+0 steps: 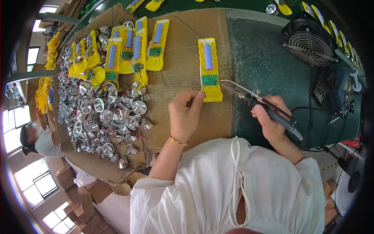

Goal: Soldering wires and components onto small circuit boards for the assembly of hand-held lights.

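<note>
A yellow plastic housing (pixel 213 95) lies on the cardboard in front of me. In it sit a blue-violet cylindrical battery (pixel 208 56) and a small green circuit board (pixel 210 80) with thin wires. At the housing's near left edge, my left hand (pixel 185 117) is closed in a pinch; what its fingertips hold is too small to make out. My right hand (pixel 272 119) grips a soldering iron (pixel 286 124) by its dark handle. A thin bent metal tube on the iron reaches to the board's right side; I cannot tell whether the tip touches it.
Left of the housing, several yellow housings (pixel 157 37) with batteries stand beside a heap of shiny reflector cups (pixel 106 116). A black fan with a wire grille (pixel 311 48) stands at the far right, near cables and a dark box (pixel 339 95). Another person (pixel 46 140) is far left.
</note>
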`<state>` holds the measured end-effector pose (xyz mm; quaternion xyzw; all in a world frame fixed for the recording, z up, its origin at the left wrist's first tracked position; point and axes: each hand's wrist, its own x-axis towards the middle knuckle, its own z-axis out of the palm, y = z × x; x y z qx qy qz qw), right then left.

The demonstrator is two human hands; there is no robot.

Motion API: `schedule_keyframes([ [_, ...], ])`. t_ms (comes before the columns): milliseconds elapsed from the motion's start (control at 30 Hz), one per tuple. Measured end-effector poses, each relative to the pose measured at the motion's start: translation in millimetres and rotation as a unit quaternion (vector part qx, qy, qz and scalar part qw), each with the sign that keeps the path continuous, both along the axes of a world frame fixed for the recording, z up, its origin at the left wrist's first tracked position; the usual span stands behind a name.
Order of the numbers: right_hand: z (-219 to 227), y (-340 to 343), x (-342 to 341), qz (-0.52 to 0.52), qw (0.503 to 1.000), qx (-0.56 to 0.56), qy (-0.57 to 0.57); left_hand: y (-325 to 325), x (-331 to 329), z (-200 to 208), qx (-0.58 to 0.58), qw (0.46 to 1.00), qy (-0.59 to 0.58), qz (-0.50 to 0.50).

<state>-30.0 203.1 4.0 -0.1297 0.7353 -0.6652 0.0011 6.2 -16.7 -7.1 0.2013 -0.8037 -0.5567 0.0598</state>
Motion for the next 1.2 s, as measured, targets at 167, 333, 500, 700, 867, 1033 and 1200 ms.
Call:
schedule_keyframes([
  [167,-4,-8,-2,-0.005,1.0,0.009,0.014,5,-8,5,-0.128,0.99,0.051,-0.009],
  [333,-6,-9,-4,0.021,0.999,0.029,-0.02,7,-9,5,-0.129,0.987,0.089,-0.023],
  [500,-11,-11,-4,0.028,0.999,0.041,-0.014,7,-11,5,-0.127,0.987,0.093,-0.02],
  [700,-3,-19,1,-0.031,0.991,-0.089,-0.094,7,-12,2,-0.134,0.986,0.099,-0.012],
  [867,-1,-14,0,-0.033,0.992,-0.087,-0.083,7,-12,3,-0.139,0.985,0.102,-0.013],
  [1033,-1,-18,-2,-0.013,0.996,-0.04,-0.073,7,-12,2,-0.132,0.986,0.1,-0.008],
  [1200,-3,-23,-5,0.01,0.998,-0.016,-0.057,9,-11,3,-0.093,0.99,0.103,-0.006],
])
